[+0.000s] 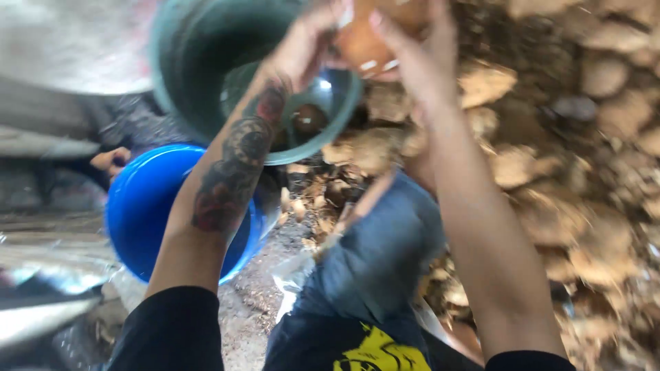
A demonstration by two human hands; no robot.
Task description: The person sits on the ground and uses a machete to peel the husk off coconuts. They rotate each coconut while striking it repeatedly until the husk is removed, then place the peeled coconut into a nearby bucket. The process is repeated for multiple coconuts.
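Note:
Both my hands are raised at the top of the blurred head view, gripping one brown, rounded husk-like object (368, 38) between them. My left hand (306, 41) clasps its left side, and my right hand (419, 48) covers its right side. Just below and left of the object tilts a green bucket (192, 82), its mouth facing me, with something dark and wet at its bottom. Under my tattooed left forearm sits a blue bucket (141, 206).
A big heap of brown husks (550, 172) fills the right side. My knee in grey trousers (385, 247) is in the middle. Another person's hand (110, 161) shows at the left, beside the blue bucket. Shiny silver sheeting (41, 254) lies at lower left.

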